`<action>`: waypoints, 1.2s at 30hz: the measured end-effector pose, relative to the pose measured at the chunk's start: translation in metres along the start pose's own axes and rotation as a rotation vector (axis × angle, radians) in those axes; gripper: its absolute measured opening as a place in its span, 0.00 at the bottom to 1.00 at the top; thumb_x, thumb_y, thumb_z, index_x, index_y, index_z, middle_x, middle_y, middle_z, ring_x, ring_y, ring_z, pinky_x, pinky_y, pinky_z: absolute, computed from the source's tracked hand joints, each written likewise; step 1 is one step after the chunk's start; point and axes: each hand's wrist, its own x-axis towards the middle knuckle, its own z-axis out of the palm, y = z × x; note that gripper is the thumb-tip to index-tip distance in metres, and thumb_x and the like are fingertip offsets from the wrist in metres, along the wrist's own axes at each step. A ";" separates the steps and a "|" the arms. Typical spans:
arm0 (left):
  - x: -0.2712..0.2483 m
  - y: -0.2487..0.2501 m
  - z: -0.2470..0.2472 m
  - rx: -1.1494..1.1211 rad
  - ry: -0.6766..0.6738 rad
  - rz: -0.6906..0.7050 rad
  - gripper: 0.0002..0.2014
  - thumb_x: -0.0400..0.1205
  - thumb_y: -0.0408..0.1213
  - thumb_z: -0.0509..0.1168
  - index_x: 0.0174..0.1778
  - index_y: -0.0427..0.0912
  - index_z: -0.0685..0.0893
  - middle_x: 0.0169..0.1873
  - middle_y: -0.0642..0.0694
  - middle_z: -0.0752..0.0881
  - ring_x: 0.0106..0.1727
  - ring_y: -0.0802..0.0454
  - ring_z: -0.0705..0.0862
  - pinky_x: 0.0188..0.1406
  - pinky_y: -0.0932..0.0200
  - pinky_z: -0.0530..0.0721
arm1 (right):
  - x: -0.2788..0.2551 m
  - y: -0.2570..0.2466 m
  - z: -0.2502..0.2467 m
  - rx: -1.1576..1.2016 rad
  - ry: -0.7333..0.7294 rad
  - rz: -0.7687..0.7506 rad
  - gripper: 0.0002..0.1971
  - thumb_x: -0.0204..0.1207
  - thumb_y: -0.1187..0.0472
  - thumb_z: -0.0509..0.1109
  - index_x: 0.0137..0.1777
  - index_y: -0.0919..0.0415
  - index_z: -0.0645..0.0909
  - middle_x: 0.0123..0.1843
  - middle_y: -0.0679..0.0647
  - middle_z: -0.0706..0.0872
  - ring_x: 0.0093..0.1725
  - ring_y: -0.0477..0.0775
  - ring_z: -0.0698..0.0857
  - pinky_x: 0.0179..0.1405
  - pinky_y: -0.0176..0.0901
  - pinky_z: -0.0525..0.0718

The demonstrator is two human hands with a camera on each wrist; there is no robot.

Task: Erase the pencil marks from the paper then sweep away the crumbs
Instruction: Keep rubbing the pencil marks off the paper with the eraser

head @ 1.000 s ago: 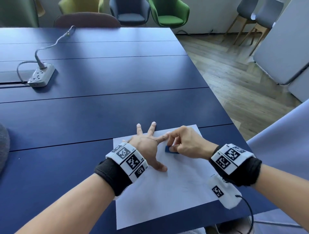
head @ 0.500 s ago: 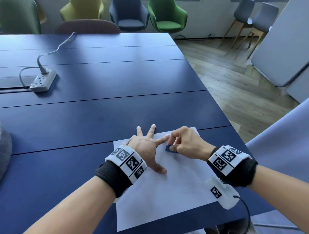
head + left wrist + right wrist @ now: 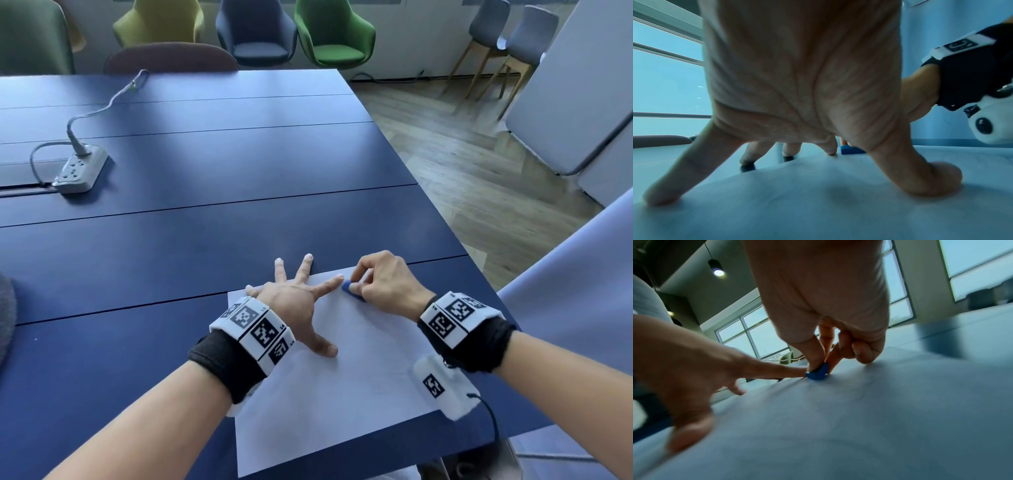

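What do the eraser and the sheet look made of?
Eraser: looks like soft matte blue rubber or vinyl, with a rounded, worn edge. Sheet: thin matte white paper, rippling slightly in the right wrist view.

Left hand (image 3: 291, 301) splayed flat; right hand (image 3: 383, 284) curled, pinching.

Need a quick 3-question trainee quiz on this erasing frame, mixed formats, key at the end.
1. True or false: the left hand lies spread on the paper, fingers straight.
2. The right hand has its grip on: A) a pencil B) a blue eraser C) nothing.
3. Fill in: the power strip sits on the blue table to the far ____ of the paper in the head view.

Key: 1 true; 2 B; 3 left.
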 end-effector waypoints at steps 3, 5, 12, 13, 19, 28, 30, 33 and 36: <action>0.000 0.000 0.000 0.009 -0.005 -0.006 0.60 0.61 0.71 0.76 0.76 0.82 0.36 0.82 0.58 0.26 0.83 0.34 0.28 0.71 0.16 0.56 | -0.006 -0.001 0.007 -0.013 -0.042 -0.019 0.02 0.69 0.62 0.76 0.38 0.58 0.85 0.33 0.50 0.87 0.34 0.49 0.85 0.36 0.40 0.84; 0.000 0.001 -0.001 0.014 -0.004 -0.006 0.60 0.61 0.71 0.76 0.77 0.81 0.36 0.81 0.58 0.26 0.83 0.34 0.29 0.72 0.16 0.56 | -0.012 -0.004 0.010 -0.025 -0.112 -0.038 0.03 0.70 0.63 0.76 0.38 0.58 0.85 0.30 0.49 0.85 0.30 0.46 0.83 0.33 0.39 0.81; -0.001 0.001 -0.001 0.010 -0.012 -0.003 0.60 0.61 0.71 0.76 0.77 0.81 0.36 0.82 0.58 0.26 0.83 0.34 0.29 0.72 0.16 0.55 | -0.009 0.002 0.002 -0.013 -0.093 -0.018 0.02 0.69 0.63 0.76 0.39 0.60 0.86 0.29 0.49 0.85 0.29 0.47 0.82 0.32 0.40 0.82; -0.001 0.000 -0.001 0.016 -0.011 -0.004 0.60 0.61 0.72 0.75 0.77 0.81 0.36 0.82 0.58 0.26 0.83 0.34 0.29 0.72 0.17 0.56 | -0.013 0.000 0.004 -0.010 -0.141 -0.026 0.02 0.70 0.63 0.76 0.39 0.60 0.86 0.29 0.49 0.85 0.27 0.46 0.81 0.30 0.39 0.81; -0.001 0.000 -0.002 0.017 -0.012 -0.007 0.60 0.61 0.72 0.75 0.77 0.81 0.36 0.82 0.59 0.26 0.83 0.34 0.29 0.72 0.17 0.57 | -0.004 0.007 -0.009 -0.011 -0.026 0.013 0.02 0.70 0.63 0.76 0.39 0.61 0.86 0.30 0.49 0.86 0.30 0.45 0.82 0.31 0.35 0.78; 0.000 0.000 -0.002 0.015 -0.016 -0.012 0.60 0.60 0.72 0.75 0.76 0.82 0.36 0.81 0.59 0.25 0.83 0.34 0.29 0.73 0.17 0.55 | -0.012 0.009 -0.007 -0.034 -0.077 -0.020 0.02 0.70 0.63 0.76 0.38 0.58 0.85 0.29 0.47 0.84 0.29 0.43 0.80 0.33 0.37 0.78; 0.000 0.000 -0.001 0.018 -0.013 -0.009 0.60 0.60 0.73 0.75 0.76 0.82 0.35 0.81 0.59 0.25 0.83 0.34 0.30 0.73 0.17 0.56 | -0.022 0.004 0.002 -0.059 -0.162 -0.063 0.02 0.70 0.63 0.75 0.39 0.57 0.85 0.29 0.47 0.83 0.28 0.43 0.80 0.32 0.38 0.80; -0.001 0.000 0.000 0.013 -0.006 -0.007 0.60 0.60 0.72 0.75 0.77 0.82 0.36 0.82 0.59 0.26 0.83 0.34 0.30 0.72 0.16 0.55 | -0.016 0.006 -0.007 -0.077 -0.153 -0.060 0.02 0.71 0.62 0.76 0.39 0.59 0.86 0.29 0.47 0.84 0.28 0.43 0.81 0.31 0.37 0.79; -0.001 0.000 -0.001 0.010 -0.008 -0.007 0.60 0.60 0.72 0.75 0.77 0.82 0.36 0.82 0.59 0.26 0.83 0.34 0.30 0.72 0.16 0.55 | -0.010 0.011 -0.013 -0.035 -0.095 -0.036 0.02 0.71 0.63 0.76 0.38 0.60 0.87 0.29 0.49 0.85 0.25 0.39 0.80 0.26 0.30 0.76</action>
